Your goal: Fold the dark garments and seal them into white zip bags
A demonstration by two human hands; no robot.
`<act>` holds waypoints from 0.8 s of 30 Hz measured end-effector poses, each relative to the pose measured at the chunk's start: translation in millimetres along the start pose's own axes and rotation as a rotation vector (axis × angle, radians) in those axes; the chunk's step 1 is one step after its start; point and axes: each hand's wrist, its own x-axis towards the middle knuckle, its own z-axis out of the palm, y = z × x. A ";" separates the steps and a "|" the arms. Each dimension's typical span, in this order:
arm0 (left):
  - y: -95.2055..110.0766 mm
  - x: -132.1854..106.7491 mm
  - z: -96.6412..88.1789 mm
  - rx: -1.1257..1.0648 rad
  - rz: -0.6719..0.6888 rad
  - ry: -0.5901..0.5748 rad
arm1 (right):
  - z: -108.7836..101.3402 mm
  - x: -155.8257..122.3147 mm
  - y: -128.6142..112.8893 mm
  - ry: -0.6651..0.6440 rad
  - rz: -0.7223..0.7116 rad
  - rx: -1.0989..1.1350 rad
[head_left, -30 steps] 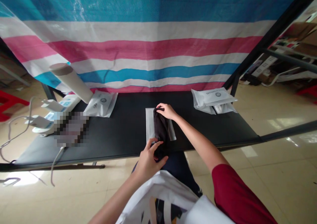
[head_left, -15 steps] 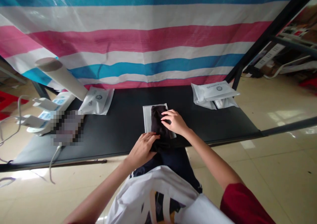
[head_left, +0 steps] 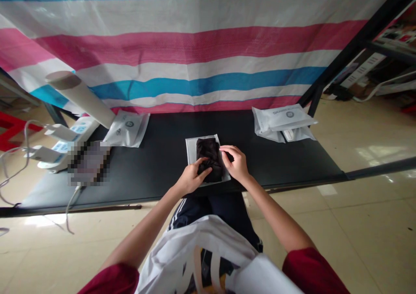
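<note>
- The person's left hand [head_left: 191,178] lies across the near half of a soft black cloth bundle [head_left: 208,162], fingers curved over its top; it looks like pressing, though I cannot tell whether any cloth is pinched.
- The right hand [head_left: 235,164] is half-curled, its fingertips [head_left: 225,149] at the bundle's right edge, with no clear hold on anything.
- The bundle lies on a flat white packet [head_left: 194,153], near the middle of the black tabletop [head_left: 156,166] and closer to its near edge than its far edge.
- Its long axis runs roughly from the far edge towards the near edge, tilted very slightly; the narrower end points away from the person.
- Even, flat pressure from both sides would suit cloth this soft, keeping its edges inside the packet's outline. The near end sits close to the packet's near edge, so that side needs most care.
- A white printed packet [head_left: 127,129] lies near the far left of the tabletop, and a stack of similar packets [head_left: 283,121] lies near the far right corner.
</note>
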 end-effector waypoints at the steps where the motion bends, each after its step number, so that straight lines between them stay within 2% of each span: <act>1: -0.5 2.4 0.0 0.000 -0.014 0.004 | -3.3 -4.6 -7.8 0.021 -0.049 -0.032; 3: -3.0 7.8 0.8 -0.007 -0.008 0.042 | -7.6 -14.6 -22.6 -0.052 -0.180 -0.085; 5: -6.5 12.8 2.8 -0.020 0.035 0.135 | -7.4 -23.4 -32.3 -0.194 -0.276 -0.142; 8: -10.7 16.3 6.7 -0.030 0.093 0.257 | -1.5 -29.2 -33.8 -0.336 -0.268 -0.229; 12: -12.1 12.6 7.5 0.022 0.175 0.308 | 5.2 -22.2 -26.4 -0.420 -0.215 -0.299; 15: -15.5 9.5 5.5 -0.025 0.209 0.290 | 4.8 -8.3 -27.1 -0.480 -0.253 -0.341; 18: -22.1 9.1 4.3 -0.179 0.150 0.268 | 2.4 13.5 -30.9 -0.522 -0.258 -0.377; 21: -27.1 9.3 5.1 -0.323 0.110 0.265 | 3.8 41.8 -29.3 -0.531 -0.151 -0.400; 24: -27.8 8.5 7.7 -0.330 0.123 0.271 | 12.2 69.4 -17.3 -0.543 0.006 -0.396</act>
